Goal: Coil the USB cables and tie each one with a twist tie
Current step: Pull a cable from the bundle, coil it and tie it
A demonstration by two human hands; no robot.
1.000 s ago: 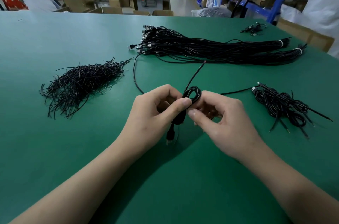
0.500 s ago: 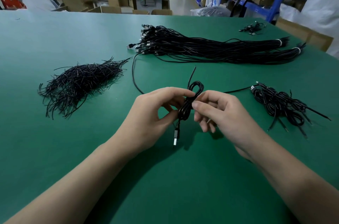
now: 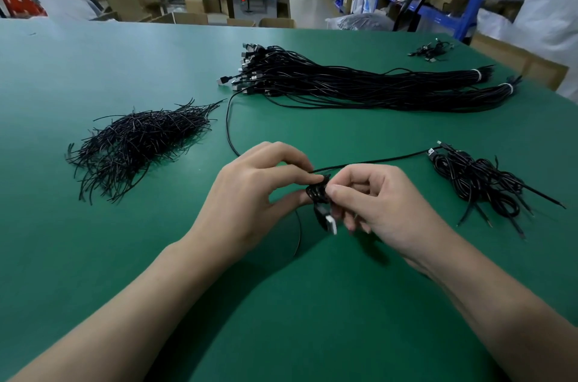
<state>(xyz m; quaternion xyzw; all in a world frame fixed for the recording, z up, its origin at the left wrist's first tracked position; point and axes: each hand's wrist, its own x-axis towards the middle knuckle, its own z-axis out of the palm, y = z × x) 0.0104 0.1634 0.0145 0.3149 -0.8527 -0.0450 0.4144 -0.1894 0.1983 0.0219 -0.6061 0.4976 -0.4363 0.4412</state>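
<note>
The cable (image 3: 317,193), wound into a small tight coil, is held over the desk (image 3: 93,68) between both hands. The left hand (image 3: 250,193) pinches it between thumb and forefinger. The right hand (image 3: 384,206) has its fingers (image 3: 337,189) curled in, nipping the other side, perhaps on a tie, though that is too fine to make out. Fingertips hide much of the coil, and its plug (image 3: 331,223) hangs blurred below. Ties (image 3: 137,143) lie heaped at the left, finished coils (image 3: 478,181) at the right, long bundles (image 3: 359,87) beyond.
</note>
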